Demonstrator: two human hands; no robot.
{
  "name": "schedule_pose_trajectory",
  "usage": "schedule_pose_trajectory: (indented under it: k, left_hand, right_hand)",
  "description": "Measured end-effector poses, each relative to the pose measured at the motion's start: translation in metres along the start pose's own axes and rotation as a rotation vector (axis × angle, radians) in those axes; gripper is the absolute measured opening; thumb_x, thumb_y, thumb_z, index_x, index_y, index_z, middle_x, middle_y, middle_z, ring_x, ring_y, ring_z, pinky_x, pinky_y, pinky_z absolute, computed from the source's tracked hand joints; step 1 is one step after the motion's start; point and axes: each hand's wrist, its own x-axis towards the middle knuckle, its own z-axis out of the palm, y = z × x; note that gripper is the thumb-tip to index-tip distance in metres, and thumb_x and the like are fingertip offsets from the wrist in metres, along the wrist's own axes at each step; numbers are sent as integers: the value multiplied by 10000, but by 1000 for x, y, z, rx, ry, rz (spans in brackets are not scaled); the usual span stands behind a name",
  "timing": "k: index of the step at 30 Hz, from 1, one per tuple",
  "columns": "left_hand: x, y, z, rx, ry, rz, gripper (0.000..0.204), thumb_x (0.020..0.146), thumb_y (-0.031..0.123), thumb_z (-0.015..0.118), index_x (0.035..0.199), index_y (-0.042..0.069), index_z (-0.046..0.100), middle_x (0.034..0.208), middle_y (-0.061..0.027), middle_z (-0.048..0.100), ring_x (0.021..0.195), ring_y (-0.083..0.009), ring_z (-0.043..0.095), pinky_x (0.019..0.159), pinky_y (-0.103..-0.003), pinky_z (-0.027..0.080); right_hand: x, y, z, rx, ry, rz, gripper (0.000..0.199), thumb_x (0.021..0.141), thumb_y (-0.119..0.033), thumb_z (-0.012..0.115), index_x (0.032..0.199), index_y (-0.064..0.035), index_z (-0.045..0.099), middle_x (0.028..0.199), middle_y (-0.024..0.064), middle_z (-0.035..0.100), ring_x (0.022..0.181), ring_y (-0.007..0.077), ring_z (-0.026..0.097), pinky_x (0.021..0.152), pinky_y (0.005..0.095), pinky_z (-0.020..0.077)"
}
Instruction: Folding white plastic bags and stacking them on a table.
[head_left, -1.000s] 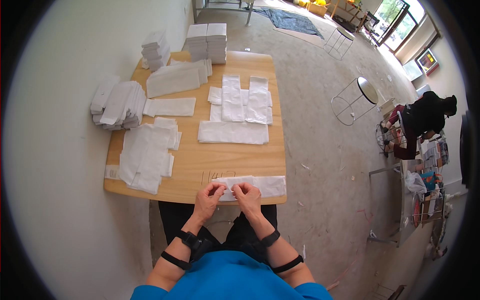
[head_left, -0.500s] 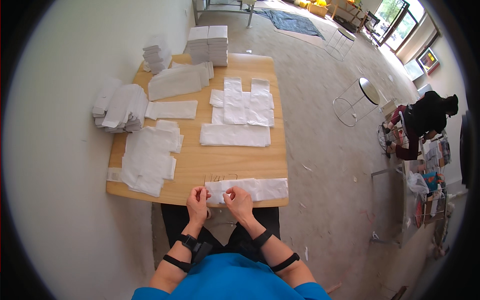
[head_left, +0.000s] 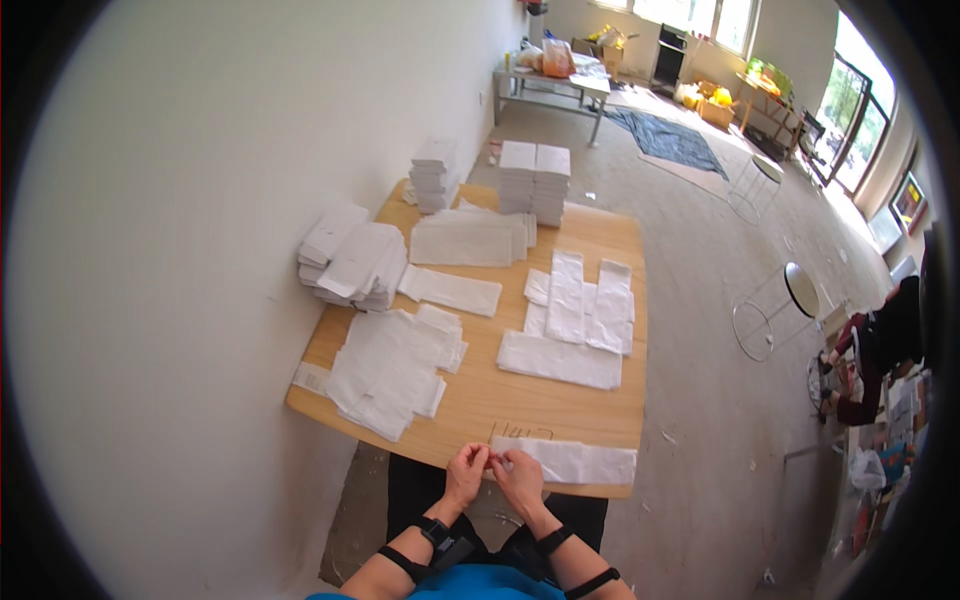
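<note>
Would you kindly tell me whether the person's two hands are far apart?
No, the left hand and right hand are close together at the near side of the table.

One left hand (head_left: 466, 475), one right hand (head_left: 520, 476) — two vacant stools (head_left: 802, 290), one co-worker (head_left: 896, 332).

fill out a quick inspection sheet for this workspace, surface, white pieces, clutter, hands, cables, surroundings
Surface: wooden table, handwritten marks near its front edge
White pieces: flat strip along the front edge, loose pile at left, tall stack at back
Clutter: pale scraps on the floor
Hands: left hand and right hand, fingertips close together; anything pinched is too small to tell
Cables: nothing seen
Surroundings: white wall at left, round stool and another person at right
</note>
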Motion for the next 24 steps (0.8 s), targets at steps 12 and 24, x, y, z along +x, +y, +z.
schedule_pose_trajectory:
  k: [12, 24]
  left_hand:
    - [-15, 12, 3, 307, 42, 36, 227, 941, 220, 574, 1011, 24, 665, 819, -29, 679, 727, -100, 615, 663, -251, 499]
    - [-10, 25, 26, 647, -37, 227, 140, 859, 152, 635, 919, 29, 664, 763, -77, 582, 639, -178, 568, 599, -301, 456]
  right_hand:
    - [-13, 17, -36, 111, 225, 90, 202, 826, -205, 663, 823, -5, 695, 722, 170, 642, 608, 282, 610, 599, 368, 471]
    - [-3, 65, -73, 171, 349, 291, 209, 790, -225, 692, 786, -15, 691, 706, 86, 680, 592, 166, 618, 599, 310, 488]
